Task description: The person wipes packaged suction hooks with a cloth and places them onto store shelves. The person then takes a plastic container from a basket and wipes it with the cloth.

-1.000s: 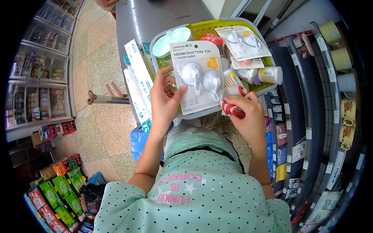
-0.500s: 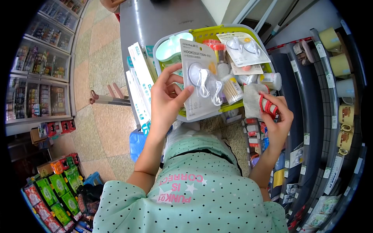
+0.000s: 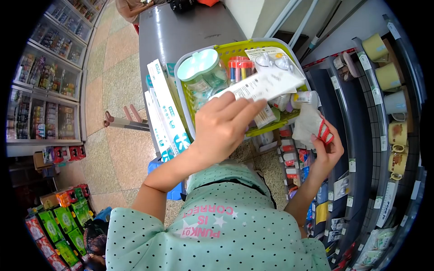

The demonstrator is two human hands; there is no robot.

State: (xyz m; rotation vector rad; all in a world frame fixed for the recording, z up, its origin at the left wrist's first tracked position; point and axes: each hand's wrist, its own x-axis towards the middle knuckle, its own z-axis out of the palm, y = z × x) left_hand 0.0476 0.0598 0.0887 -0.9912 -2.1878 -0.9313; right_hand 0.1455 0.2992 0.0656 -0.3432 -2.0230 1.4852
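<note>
My left hand is closed on a suction hook pack, a card whose printed back faces up. It tilts over a green-and-grey basket. In the basket are a mint-lidded container, a red-topped pack of coloured sticks and another hook pack. A white tub lies at the basket's right side. Just outside, my right hand pinches a grey cloth glove by its red-trimmed cuff; the rest hangs folded.
Long white-and-teal boxes lie left of the basket on the dark counter. Shelves with mugs rise on the right. A seated person shows at the far end.
My left hand has turned over, swinging the hook pack rightward so its back shows. My right hand has moved slightly right and down with the glove.
</note>
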